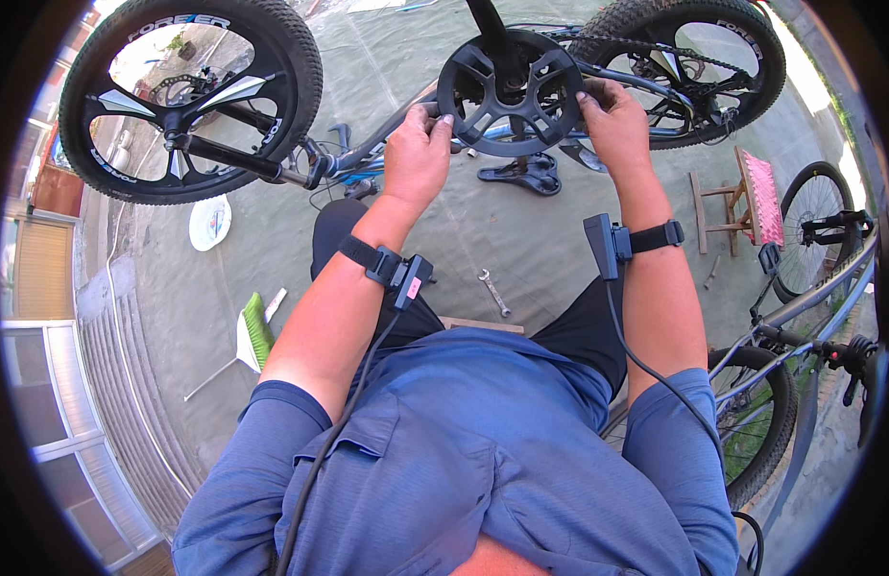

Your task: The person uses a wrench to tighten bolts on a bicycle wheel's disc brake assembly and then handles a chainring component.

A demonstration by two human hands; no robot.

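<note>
A black plastic chain guard [451,96], round with open spokes, sits over the crank area of a mountain bike [376,151]. My left hand [418,146] pinches its left rim between thumb and fingers. On the opposite side my right hand [614,120] has its fingers closed on the right rim. A black crank arm [498,43] stands up from the guard's middle. Behind the guard, the chainring shows only in part. The bike's saddle [521,175] is low, beneath the frame. Whether the guard is fastened cannot be seen.
Front wheel [179,142] stands at the left, rear wheel [677,77] at the right. A wrench [494,293] lies on the floor between my legs. Left are a white basin [210,224] and green broom [256,332]; right are a wooden stool [742,204] and another bicycle [800,312].
</note>
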